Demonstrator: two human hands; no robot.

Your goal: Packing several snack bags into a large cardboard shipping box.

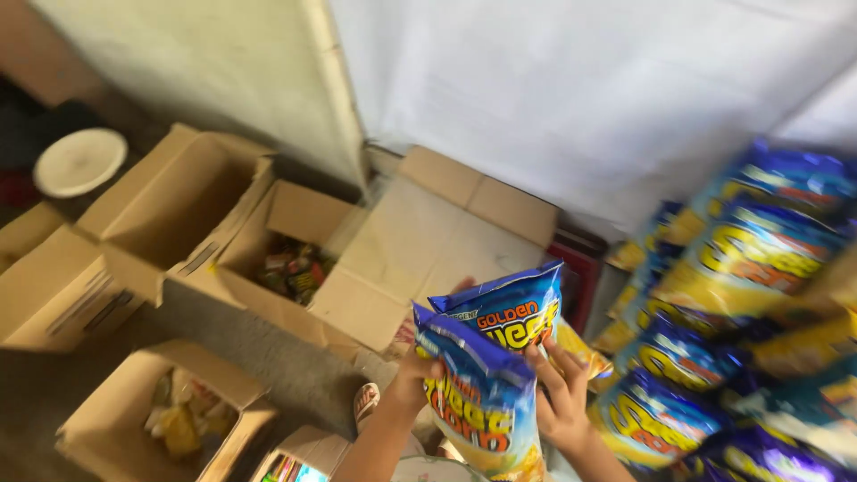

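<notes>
Left hand point(412, 373) and right hand point(561, 397) each grip a glossy blue-and-yellow plastic snack bag point(478, 393), long axes upright, stacked blue snack bags point(750, 295) lying to the right, nearer the right hand.

To your left sits an open cardboard box point(284, 259) with a jumble of small colourful packets point(295, 270) in its bottom; take it as your landmark. Just left of it another open box point(170, 201) shows only bare brown walls, and beyond that a white round lid point(79, 162) lies near the corner. Nearer you than the landmark, a third box point(161, 415) holds yellowish wrapped goods. To its right a wide flattened flap point(428, 236) leans toward the white sheet point(589, 98) covering the wall. Far right of it all, a stack of blue and yellow snack bags point(741, 312) fills the edge, blurred, so you can't count them.
</notes>
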